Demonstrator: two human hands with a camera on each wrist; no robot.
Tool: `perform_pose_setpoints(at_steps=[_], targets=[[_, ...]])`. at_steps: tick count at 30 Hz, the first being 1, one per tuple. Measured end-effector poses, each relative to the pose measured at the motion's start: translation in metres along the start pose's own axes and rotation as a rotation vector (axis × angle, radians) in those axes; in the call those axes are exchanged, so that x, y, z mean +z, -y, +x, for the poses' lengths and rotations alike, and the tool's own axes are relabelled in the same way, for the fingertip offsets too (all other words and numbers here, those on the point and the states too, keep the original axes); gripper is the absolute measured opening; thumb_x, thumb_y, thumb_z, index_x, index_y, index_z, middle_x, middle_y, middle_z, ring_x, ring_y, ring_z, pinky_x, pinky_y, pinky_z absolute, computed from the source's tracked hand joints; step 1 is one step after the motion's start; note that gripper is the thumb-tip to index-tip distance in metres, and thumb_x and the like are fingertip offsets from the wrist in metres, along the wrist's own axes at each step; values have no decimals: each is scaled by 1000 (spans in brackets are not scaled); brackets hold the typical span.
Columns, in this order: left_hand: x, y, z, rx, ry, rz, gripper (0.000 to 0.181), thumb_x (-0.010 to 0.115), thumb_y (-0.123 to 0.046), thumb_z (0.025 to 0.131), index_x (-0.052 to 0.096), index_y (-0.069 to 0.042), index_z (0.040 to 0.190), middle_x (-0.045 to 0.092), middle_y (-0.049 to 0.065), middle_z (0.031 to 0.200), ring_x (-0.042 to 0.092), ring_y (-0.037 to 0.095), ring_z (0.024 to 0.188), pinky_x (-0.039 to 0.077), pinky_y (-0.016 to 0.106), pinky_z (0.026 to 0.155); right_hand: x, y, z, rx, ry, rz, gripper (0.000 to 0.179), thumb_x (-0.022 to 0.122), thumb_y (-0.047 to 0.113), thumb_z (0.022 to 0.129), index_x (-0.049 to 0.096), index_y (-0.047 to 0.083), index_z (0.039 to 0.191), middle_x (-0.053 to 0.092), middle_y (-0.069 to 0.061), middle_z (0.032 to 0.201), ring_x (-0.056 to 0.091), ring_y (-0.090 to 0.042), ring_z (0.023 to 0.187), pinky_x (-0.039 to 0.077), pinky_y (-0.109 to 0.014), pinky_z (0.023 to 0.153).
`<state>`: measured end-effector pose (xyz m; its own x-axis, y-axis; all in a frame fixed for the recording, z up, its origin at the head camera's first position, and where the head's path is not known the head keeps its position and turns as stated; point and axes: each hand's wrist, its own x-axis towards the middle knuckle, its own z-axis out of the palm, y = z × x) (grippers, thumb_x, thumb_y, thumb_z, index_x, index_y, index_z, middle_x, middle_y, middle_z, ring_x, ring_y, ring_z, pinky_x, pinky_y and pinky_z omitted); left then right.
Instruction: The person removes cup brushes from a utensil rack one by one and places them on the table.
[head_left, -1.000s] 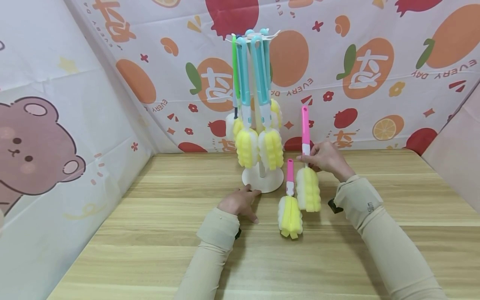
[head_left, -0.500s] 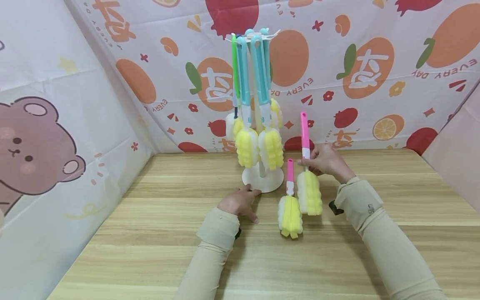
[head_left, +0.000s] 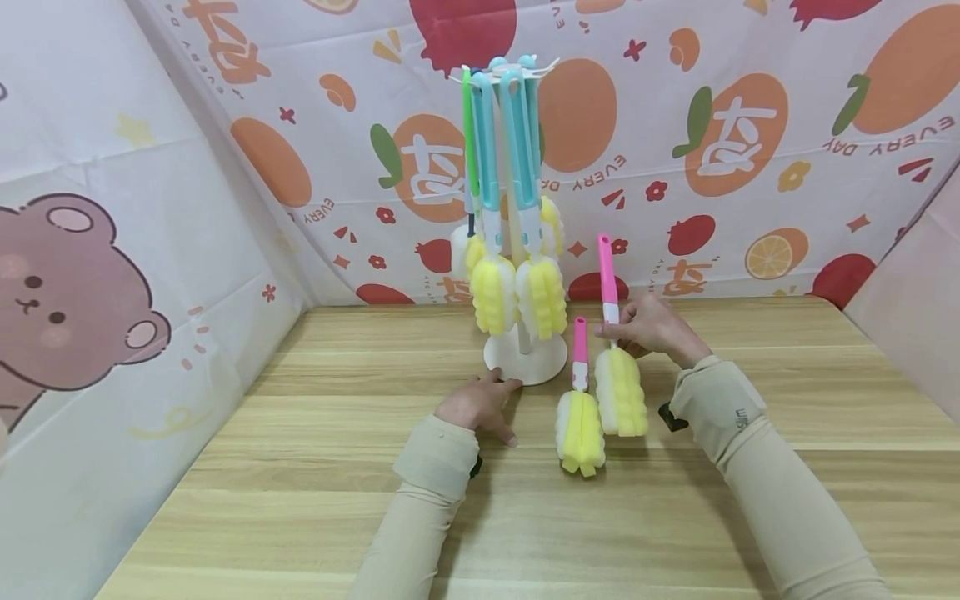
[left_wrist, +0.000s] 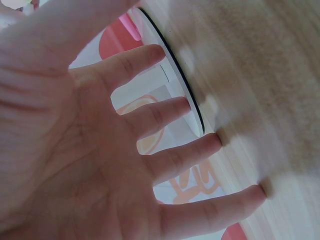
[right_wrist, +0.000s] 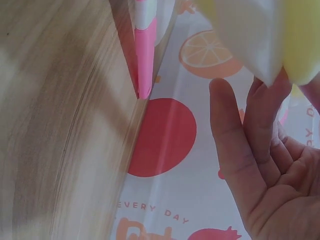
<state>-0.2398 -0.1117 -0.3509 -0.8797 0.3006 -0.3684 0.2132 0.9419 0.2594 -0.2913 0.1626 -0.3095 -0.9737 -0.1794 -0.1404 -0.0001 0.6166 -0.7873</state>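
While the right hand [head_left: 651,327] pinches its white neck, the held brush stands nearly upright at the 2 o'clock side of the rack base, as listed below.

Held brush: pink-handled sponge brush [head_left: 612,350], handle tip leaning slightly toward 11 o'clock, yellow-and-white sponge head downward with its lower end at or just above the tabletop [head_left: 300,500]; contact cannot be told.

Right hand: fingers curled round the brush just above the sponge; in the right wrist view the sponge [right_wrist: 265,35] lies against the fingertips [right_wrist: 227,125].

Second brush: shorter pink-handled brush [head_left: 580,408] lying flat on the tabletop, just beside the held brush at its 9 o'clock, sponge head toward 6 o'clock.

Left hand [head_left: 477,404]: palm down with straight, spread fingers, holding nothing; fingertips [left_wrist: 210,142] rest on the tabletop against the rim of the rack base [left_wrist: 175,85].

Rack: white stand [head_left: 525,357] with a round base, at 12 o'clock of the left hand, carrying several hanging sponge brushes [head_left: 517,192] with blue and green handles, sponge heads down.

Surroundings: wood-grain tabletop enclosed by a fruit-print cloth [head_left: 735,150] at 12 o'clock and a bear-print cloth [head_left: 67,300] at 9 o'clock.
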Motion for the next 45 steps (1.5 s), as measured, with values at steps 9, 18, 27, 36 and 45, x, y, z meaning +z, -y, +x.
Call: perform_pose_setpoints(at_steps=[9,18,27,36,45], targets=[[-1,-1,0,-6,4,-2,89,89,-29,80,43,-22,156,24,15,165,28,45,146,34,61,110,1,-3,0,3,36,10,31,76,22,93,63,-4,82,66,-8,72,63,-16,60,59,-35,65],[-1,0,0,-23,12,-29,89,89,-29,80,43,-23,156,22,14,166,25,45,148,32,62,111,2,-8,0,4,89,0,27,75,21,94,67,-2,83,67,-9,73,63,-17,60,59,-34,64],[-1,0,0,-15,10,-15,88,89,-29,80,43,-22,156,23,14,166,26,45,147,34,62,110,4,-13,0,-6,117,2,26,76,20,92,66,0,79,66,-8,71,63,-17,60,58,-34,63],[0,0,0,-14,12,-15,89,89,-29,80,43,-22,156,23,14,166,26,45,147,33,62,110,7,-18,0,18,165,-7,24,74,19,94,64,0,82,65,-8,71,61,-16,59,57,-31,60],[0,0,0,-9,4,-3,88,88,-30,80,43,-22,156,24,15,165,28,45,146,35,61,110,11,-20,0,20,173,-5,24,73,17,94,64,1,79,64,-7,68,60,-14,56,57,-30,58]])
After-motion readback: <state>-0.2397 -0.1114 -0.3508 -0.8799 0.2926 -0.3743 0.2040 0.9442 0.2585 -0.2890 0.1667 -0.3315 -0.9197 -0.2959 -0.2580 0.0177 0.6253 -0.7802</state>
